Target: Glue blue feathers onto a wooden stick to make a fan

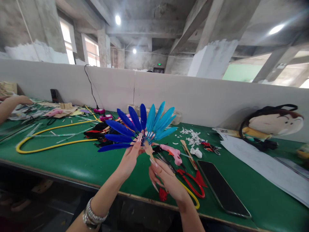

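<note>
A feather fan (149,149) is held up over the table's front part, dark blue feathers spread on its left and light blue ones on its right. My right hand (164,178) is closed around its pale wooden handle, and a red tassel (163,194) hangs below that hand. At the base of the dark blue feathers, my left hand (132,158) pinches the fan with thumb and fingers. Just right of the fan lie a pink glue gun (172,153) and red-handled scissors (193,183).
A black phone (223,188), white paper sheets (263,164), white scraps (193,137) and a plush bag (272,125) lie on the right. Left, a yellow cord (55,128) loops over the green table (72,164). Another person's hand (18,100) is at the far left.
</note>
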`<state>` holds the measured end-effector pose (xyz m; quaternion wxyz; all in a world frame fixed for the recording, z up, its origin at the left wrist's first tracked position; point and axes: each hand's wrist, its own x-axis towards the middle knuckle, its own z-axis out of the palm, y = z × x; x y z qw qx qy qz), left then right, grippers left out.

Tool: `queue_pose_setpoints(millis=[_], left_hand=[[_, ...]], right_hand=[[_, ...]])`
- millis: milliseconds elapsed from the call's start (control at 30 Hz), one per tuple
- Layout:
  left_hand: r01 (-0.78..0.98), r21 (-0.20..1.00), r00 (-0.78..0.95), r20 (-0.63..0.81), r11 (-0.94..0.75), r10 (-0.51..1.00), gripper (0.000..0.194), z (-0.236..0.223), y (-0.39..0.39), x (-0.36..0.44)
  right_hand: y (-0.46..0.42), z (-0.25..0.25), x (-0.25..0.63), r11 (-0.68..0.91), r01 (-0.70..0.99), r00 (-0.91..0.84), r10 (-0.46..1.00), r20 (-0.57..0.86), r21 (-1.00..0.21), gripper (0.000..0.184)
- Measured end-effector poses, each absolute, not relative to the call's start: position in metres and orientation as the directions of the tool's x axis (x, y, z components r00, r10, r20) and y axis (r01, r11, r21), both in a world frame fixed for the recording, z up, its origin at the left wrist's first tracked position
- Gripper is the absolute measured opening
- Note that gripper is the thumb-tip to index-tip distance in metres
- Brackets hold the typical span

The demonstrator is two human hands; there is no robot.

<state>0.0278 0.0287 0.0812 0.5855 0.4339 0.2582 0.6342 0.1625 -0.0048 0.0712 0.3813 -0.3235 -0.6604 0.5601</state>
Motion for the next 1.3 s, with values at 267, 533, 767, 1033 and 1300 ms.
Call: queue_pose_setpoints(millis=[267, 533, 767, 1033, 1300], left_hand=[[-0.481, 0.856, 0.064, 0.249, -0.189, 0.966, 0.06, 0.085, 0.027, 0.028], [-0.463, 0.867, 0.085, 0.25, -0.184, 0.965, 0.063, 0.084, 0.024, 0.028], [-0.453, 0.861, 0.146, 0.326, -0.229, 0.934, 0.055, 0.089, 0.018, 0.024], [-0.305, 0.942, 0.346, 0.244, -0.137, 0.906, 0.042, 0.062, 0.009, 0.025], [-0.211, 0.932, -0.001, 0.301, -0.295, 0.954, 0.035, 0.054, 0.009, 0.035]], right_hand=[[-0.007, 0.074, 0.16, 0.155, -0.032, -0.513, 0.845, 0.149, -0.987, 0.033], [-0.005, 0.069, 0.161, 0.139, -0.065, -0.504, 0.85, 0.153, -0.988, 0.032], [-0.003, 0.07, 0.161, 0.19, -0.045, -0.427, 0.884, 0.19, -0.981, 0.029], [0.005, 0.072, 0.157, 0.313, 0.156, -0.135, 0.946, 0.293, -0.937, 0.026], [0.005, 0.055, 0.14, 0.414, 0.309, -0.076, 0.908, 0.412, -0.856, 0.018]])
